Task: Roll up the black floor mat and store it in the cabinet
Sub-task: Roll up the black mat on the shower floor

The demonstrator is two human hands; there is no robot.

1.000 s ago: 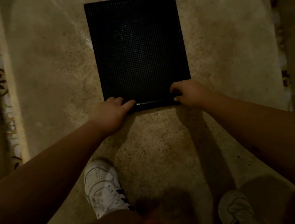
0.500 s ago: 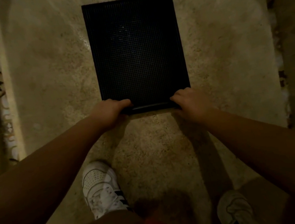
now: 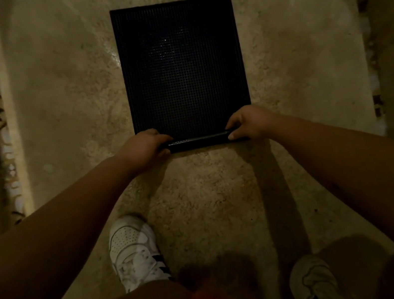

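Two hands had just curled the black floor mat's near edge into a first slim roll: left hand gripped its left end, right hand its right. Rolling had barely begun. Flat on the floor, the mat's long axis ran away from the person.

Mat: black, rectangular, fine grid texture, faint glints near upper middle. Lies flat on floor, long side running away from person, far edge near patterned tile border. Near edge curled up into narrow tight roll, glossy underside showing along it. Roll runs straight across mat's width; both ends hidden under hands. Rest of mat unrolled, flat. Cabinet not visible.
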